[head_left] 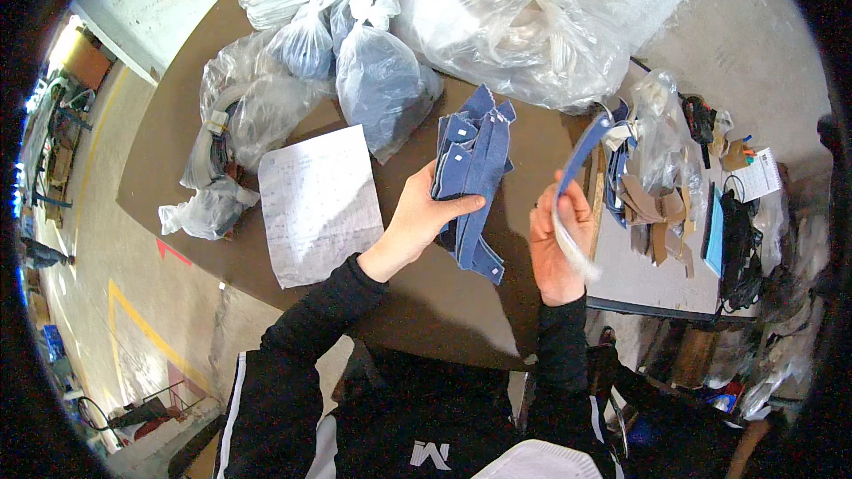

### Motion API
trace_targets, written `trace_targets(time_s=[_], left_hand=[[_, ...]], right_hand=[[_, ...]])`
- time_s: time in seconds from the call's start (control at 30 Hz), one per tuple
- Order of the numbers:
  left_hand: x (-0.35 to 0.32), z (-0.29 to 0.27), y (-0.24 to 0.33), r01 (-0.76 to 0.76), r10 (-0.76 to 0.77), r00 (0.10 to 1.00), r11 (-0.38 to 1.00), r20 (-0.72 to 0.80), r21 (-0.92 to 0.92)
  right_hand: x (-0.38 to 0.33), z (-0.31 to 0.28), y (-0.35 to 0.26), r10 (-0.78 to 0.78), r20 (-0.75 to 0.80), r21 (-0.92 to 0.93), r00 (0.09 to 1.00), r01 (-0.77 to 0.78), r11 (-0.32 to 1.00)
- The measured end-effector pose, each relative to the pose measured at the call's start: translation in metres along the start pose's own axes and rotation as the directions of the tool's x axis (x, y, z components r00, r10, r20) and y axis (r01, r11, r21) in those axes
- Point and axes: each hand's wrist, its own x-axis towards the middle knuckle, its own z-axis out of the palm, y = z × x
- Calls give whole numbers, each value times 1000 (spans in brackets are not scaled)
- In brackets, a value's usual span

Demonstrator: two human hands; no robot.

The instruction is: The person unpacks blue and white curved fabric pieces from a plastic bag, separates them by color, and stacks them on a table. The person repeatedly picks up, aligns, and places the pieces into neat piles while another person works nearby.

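Note:
My left hand is closed around a stack of blue fabric strips, its thumb lying across the front. Small white stickers dot the strips, and their ends are ragged. To the right of the stack, my right hand grips a single curved fabric strip, blue at the upper end and whitish lower down, slightly blurred. That strip is apart from the stack. Left of the stack, a creased sheet of paper with faint writing lies on the brown table.
Tied clear bags of dark pieces stand at the table's back left. A large clear bag fills the back. On the right, a lighter side table carries brown strips, plastic and a notepad.

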Motion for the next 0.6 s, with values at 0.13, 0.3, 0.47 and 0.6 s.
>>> trace_targets(time_s=[0.13,0.3,0.47,0.6], left_hand=[[-2,2,-6,-49,47,998,997,33,61],[-3,0,-3,75,-60,993,985,100,-154],[-2,-2,-1,71,-65,997,988,44,-137],[-10,3,-5,-23,23,1000,993,3,117]], right_hand=[[-2,9,26,29,-141,-583,990,-106,806],[1,3,26,-89,-245,-496,966,-46,867],[-2,-1,9,114,-143,-58,983,-123,991],[-11,11,25,205,-161,-243,965,-240,940]])
